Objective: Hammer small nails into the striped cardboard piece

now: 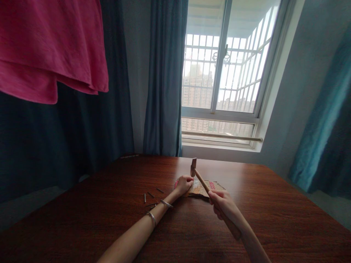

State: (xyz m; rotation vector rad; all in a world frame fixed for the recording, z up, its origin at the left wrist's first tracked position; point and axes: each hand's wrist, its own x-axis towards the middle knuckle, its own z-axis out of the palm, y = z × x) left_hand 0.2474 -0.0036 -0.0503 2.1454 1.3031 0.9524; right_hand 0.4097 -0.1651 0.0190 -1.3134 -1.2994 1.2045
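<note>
My right hand (222, 204) is wrapped round the wooden handle of a hammer (202, 181). The hammer's metal head is raised just above the fingertips of my left hand (185, 184). Those fingers are pinched together on a nail, mostly hidden by the fingers and the hammer head. Beneath them lies a piece of corrugated cardboard (201, 189) with a torn front edge and pink printed patches. My left hand rests at its left side. Several loose nails (151, 194) lie on the table left of my left wrist, some partly behind the forearm.
A dark brown wooden table (109, 215) stretches out under both arms. Behind it are a barred window (219, 73) and blue curtains (166, 80). A pink cloth (55, 47) hangs at the upper left. Two bracelets (150, 218) circle my left wrist and forearm.
</note>
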